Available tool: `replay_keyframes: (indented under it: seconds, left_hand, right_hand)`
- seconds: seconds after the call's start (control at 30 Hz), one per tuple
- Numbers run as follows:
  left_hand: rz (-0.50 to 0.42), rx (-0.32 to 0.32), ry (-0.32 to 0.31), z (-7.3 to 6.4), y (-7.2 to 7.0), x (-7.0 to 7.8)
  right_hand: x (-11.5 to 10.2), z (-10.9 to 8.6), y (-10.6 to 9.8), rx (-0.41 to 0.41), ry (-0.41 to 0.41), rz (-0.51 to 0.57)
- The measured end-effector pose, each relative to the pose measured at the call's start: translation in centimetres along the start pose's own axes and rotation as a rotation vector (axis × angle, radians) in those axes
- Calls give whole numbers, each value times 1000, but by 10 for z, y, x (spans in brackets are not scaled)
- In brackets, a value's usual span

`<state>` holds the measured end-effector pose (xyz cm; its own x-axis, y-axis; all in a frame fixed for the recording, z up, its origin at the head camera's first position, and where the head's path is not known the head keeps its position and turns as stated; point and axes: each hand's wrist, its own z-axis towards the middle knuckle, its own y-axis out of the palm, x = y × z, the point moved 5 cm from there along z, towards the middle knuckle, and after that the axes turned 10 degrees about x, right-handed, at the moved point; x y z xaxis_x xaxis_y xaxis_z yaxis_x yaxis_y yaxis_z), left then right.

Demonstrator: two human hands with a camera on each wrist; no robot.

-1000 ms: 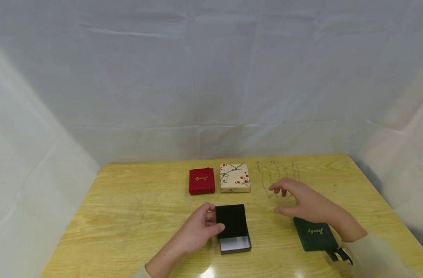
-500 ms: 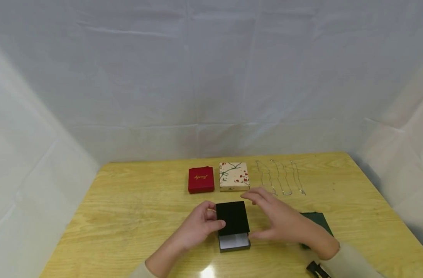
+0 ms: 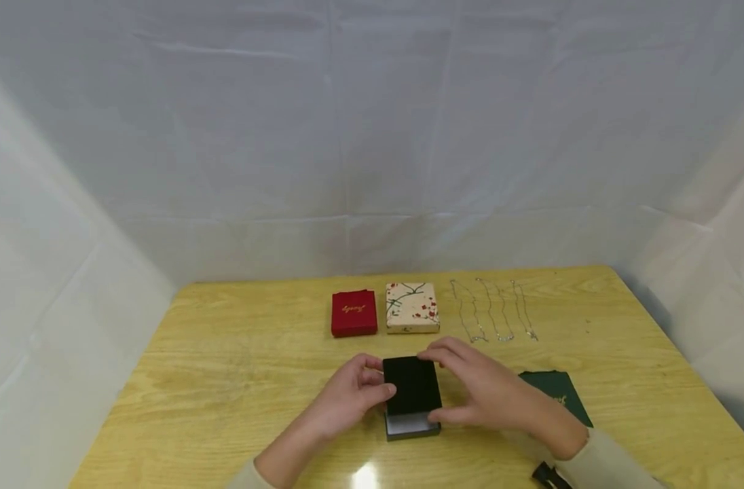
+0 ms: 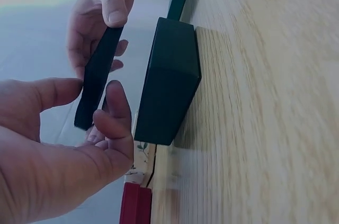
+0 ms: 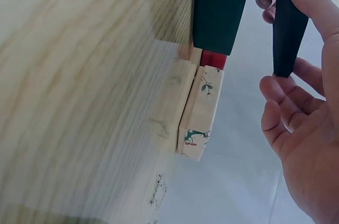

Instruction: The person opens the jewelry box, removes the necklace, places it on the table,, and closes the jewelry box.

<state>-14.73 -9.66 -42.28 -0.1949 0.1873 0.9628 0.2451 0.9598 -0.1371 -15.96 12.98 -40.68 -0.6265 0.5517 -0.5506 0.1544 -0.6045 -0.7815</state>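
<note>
My left hand (image 3: 355,397) holds a thin black pad (image 3: 411,386) by its left edge, thumb on top and fingers curled beneath. On the opposite side my right hand (image 3: 478,387) pinches the pad between thumb and fingers at its two right corners. Beneath the pad stands an open dark jewelry box (image 3: 412,435), its pale interior showing along the near side. In the left wrist view, a gap separates the raised pad (image 4: 98,81) from the box (image 4: 169,81). The right wrist view shows the pad (image 5: 288,28) edge-on between both hands.
Behind the hands sit a red jewelry box (image 3: 354,314) and a floral cream box (image 3: 412,308). Three thin chain necklaces (image 3: 505,337) lie spread out at back right. A green jewelry case (image 3: 558,390) is partly hidden behind my right forearm. White sheeting (image 3: 372,170) encloses the table.
My right hand has come left from over the green case and necklaces to the pad's right side, and now grips it. The left hand has kept its hold; the pad has shifted slightly right.
</note>
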Motion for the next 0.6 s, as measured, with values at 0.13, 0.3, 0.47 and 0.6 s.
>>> replay_keyframes:
  seconds: [0.13, 0.3, 0.47, 0.6]
  left_hand:
    - [52, 28, 58, -1, -5, 3]
    - [146, 47, 89, 0, -12, 3]
    - [261, 41, 100, 0, -16, 2]
    - [359, 8, 123, 0, -16, 0]
  right_hand:
    - [0, -2, -2, -2, -14, -14]
    - [2, -4, -4, -3, -39, -26]
    - [3, -5, -4, -16, -37, -35]
    - [4, -7, -3, -34, -35, -39]
